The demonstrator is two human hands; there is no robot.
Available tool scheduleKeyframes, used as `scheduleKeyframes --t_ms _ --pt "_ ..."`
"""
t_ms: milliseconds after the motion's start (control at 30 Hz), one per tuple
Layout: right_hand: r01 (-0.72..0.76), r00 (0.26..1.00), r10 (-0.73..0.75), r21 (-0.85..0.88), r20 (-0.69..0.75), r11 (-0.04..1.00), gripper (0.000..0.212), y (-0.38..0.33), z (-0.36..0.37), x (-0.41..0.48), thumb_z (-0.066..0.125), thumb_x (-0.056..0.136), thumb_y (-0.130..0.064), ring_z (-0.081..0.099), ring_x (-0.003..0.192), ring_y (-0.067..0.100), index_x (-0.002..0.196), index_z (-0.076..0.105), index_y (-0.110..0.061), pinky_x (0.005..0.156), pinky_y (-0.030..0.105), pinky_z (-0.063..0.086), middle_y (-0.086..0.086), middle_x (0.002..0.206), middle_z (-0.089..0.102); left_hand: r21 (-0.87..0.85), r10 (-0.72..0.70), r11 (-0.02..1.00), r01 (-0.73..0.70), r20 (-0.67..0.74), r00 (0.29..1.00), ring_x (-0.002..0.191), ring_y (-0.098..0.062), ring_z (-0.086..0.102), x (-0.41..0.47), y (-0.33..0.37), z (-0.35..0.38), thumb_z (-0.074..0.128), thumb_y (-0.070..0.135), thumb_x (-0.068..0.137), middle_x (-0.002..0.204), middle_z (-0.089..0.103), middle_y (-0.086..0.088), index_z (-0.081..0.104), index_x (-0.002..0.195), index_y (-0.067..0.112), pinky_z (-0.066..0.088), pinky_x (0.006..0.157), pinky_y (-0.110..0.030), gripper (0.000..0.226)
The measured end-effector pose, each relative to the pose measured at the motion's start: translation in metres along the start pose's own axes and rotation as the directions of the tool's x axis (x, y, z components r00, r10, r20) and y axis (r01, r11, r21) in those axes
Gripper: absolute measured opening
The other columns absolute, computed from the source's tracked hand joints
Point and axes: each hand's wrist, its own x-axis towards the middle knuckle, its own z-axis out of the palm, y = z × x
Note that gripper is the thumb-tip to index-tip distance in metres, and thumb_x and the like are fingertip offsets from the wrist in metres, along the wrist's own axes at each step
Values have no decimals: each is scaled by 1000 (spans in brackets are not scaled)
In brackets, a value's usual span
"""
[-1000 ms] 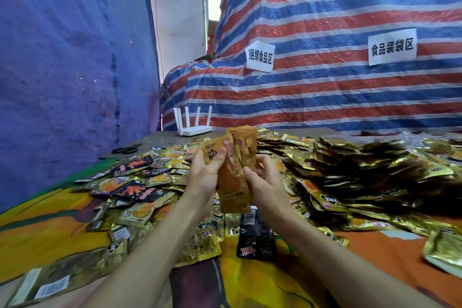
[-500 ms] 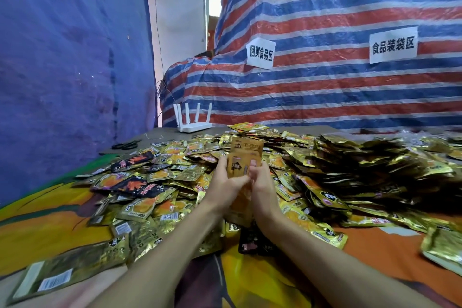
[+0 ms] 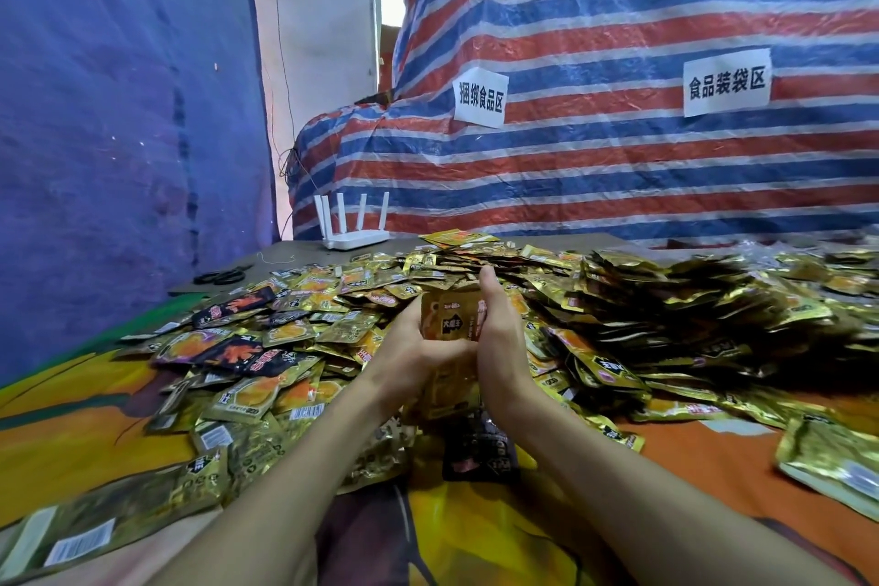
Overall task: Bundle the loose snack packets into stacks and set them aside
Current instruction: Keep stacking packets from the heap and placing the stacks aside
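Now both hands are pressed close together around a small stack of shiny gold snack packets (image 3: 449, 321). The stack stands up on its end, right between the two palms, just above the big heap. The left hand (image 3: 414, 350) curls its fingers round the left side of the stack. The right hand (image 3: 502, 343) hugs the right side, with its thumb pointing up past the top edge. Only the front packet can be seen well.

Under and all around the hands lie loose gold and black foil packets (image 3: 266, 347), spread over the orange and yellow table cloth (image 3: 71, 423). They pile up higher on the right.

Far back on the grey table top stands a white router with thin sticks (image 3: 354, 233). A pair of black scissors (image 3: 222, 276) lies to its left. Behind is a red, white and blue striped plastic sheet (image 3: 618, 167) with white paper signs (image 3: 480, 96) on it.
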Motion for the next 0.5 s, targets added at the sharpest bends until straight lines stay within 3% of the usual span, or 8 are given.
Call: scheduleKeyframes --t_ms 133,233,333,433,500 --pt "-113 990 118 -63 72 992 59 2 -1 4 36 105 -51 69 92 25 114 66 -1 79 36 57 20 103 70 50 1 999 -2 27 1000 71 -26 64 -1 -5 -1 66 7 63 78 63 -14 64 91 2 56 63 -34 29" --pt "-99 990 109 -109 85 989 48 -2 -6 7 38 106 -39 62 88 24 109 61 2 76 33 53 18 97 64 -17 -24 1000 22 -89 996 63 -23 67 -2 -12 5 66 9 62 70 67 -9 72 77 17 57 56 -33 18" --pt "8 995 8 -170 95 985 35 -15 -10 3 41 103 -37 55 83 17 97 56 -7 64 20 49 10 90 55 46 102 994 -95 -179 978 73 -21 66 -3 -16 18 70 15 69 84 65 -20 62 100 13 56 62 -40 32" --pt "121 991 -92 -339 101 933 31 -27 -17 1 41 102 -36 58 90 16 93 60 -13 80 33 47 6 97 62 238 220 952 -191 -102 970 79 -24 63 -6 -17 23 71 18 75 88 64 -16 59 105 14 53 71 -47 33" --pt "141 990 -125 -446 66 884 19 -34 -27 0 48 103 -35 62 88 10 95 59 -21 77 28 47 0 99 65 314 193 934 -173 -34 981 79 -33 64 -4 -17 20 74 15 75 87 69 -13 67 99 11 54 73 -50 25"
